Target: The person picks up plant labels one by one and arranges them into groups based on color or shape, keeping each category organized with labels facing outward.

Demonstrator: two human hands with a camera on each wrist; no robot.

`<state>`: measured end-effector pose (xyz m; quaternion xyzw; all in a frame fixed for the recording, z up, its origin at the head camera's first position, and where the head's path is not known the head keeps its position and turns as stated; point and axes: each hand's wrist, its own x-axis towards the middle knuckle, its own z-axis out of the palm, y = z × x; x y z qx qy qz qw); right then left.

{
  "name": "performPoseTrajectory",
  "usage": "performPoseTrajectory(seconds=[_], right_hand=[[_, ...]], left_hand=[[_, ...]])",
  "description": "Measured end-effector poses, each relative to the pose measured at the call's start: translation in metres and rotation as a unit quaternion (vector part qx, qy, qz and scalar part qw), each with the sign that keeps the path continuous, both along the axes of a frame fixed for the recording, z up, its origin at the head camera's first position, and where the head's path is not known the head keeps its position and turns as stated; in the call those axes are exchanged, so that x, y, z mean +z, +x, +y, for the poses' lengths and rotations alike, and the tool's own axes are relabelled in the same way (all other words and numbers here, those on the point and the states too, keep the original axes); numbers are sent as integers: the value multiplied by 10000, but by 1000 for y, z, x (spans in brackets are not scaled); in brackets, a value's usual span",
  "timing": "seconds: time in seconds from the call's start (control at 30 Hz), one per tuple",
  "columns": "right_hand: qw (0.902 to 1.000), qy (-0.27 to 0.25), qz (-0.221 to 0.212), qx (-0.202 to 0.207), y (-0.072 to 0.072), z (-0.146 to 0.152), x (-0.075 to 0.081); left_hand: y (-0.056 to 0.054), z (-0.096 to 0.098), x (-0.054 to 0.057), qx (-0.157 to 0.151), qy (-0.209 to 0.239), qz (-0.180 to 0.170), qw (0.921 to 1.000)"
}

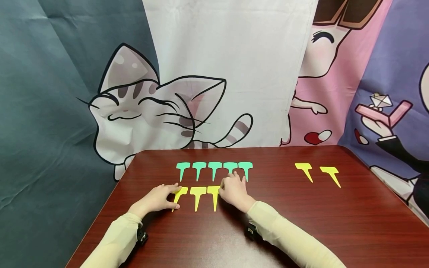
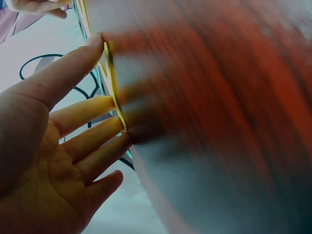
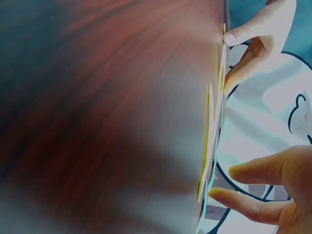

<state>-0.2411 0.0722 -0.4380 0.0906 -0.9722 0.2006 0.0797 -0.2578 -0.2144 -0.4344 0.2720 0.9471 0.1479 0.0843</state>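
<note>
Three yellow T-shaped plant labels lie in a row on the table. My left hand [image 1: 157, 199] touches the leftmost yellow label [image 1: 182, 190], its fingers by the head and its thumb near the stem; in the left wrist view the fingers are spread and fairly straight along the label's edge [image 2: 113, 83]. The middle yellow label [image 1: 198, 191] lies untouched. At the right end of the third yellow label [image 1: 213, 191] is my right hand [image 1: 234, 191]. Its thumb [image 3: 243, 170] and a finger stand apart in the right wrist view, with nothing seen pinched between them.
Behind the yellow row lies a row of several green T-shaped labels [image 1: 215, 166], one partly hidden by my right hand. Two more yellow labels [image 1: 304, 167] lie apart at the right of the brown table [image 1: 187, 242]. A printed cloth backdrop [image 1: 234, 56] hangs behind the table.
</note>
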Motion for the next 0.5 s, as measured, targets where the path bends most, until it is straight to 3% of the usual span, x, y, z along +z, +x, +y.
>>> performPoseTrajectory(seconds=[0.5], right_hand=[[9990,263,-91,-350,-2,27,2]], left_hand=[[-1,-1,-3,-68,41,62,9999]])
